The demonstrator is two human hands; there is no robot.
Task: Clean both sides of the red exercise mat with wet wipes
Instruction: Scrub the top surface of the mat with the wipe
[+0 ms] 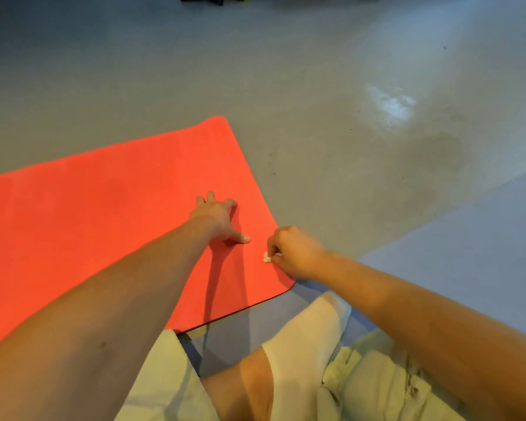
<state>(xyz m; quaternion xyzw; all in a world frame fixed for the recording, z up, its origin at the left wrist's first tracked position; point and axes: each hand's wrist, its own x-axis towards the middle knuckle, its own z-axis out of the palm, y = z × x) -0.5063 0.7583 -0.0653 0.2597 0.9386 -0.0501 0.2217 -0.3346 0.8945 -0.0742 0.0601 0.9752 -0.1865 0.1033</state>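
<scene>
Red fills the left half of the view: the red exercise mat [88, 226] lies flat on the grey floor [316, 86], running in from the left edge, with its short end and two rounded corners toward the middle. A thin dark line shows along its near edge. Below that edge, pale beige shorts [164, 375] cover the person's thigh. The left arm reaches across the mat, and the left hand [217, 218] rests on the red surface not far from the short end. Its fingers are spread and only lightly bent, the thumb points right along the mat, and it has hold of nothing; it casts a long shadow toward the near edge. Just to the right of that thumb, a small crumpled wet wipe [267, 257] sits against the mat close to the near right corner. The right hand [295, 253] pinches it between curled fingers and thumb, knuckles up, with the hand itself lying over the mat's short edge. Below this hand a white sock [304, 338] points toward the mat's corner, and a bare knee shows beneath it. Farther right, the floor carries a pale patch [389, 104] with darker blotches below it, and a blue-grey strip [468, 238] of flooring runs diagonally under the right forearm.
</scene>
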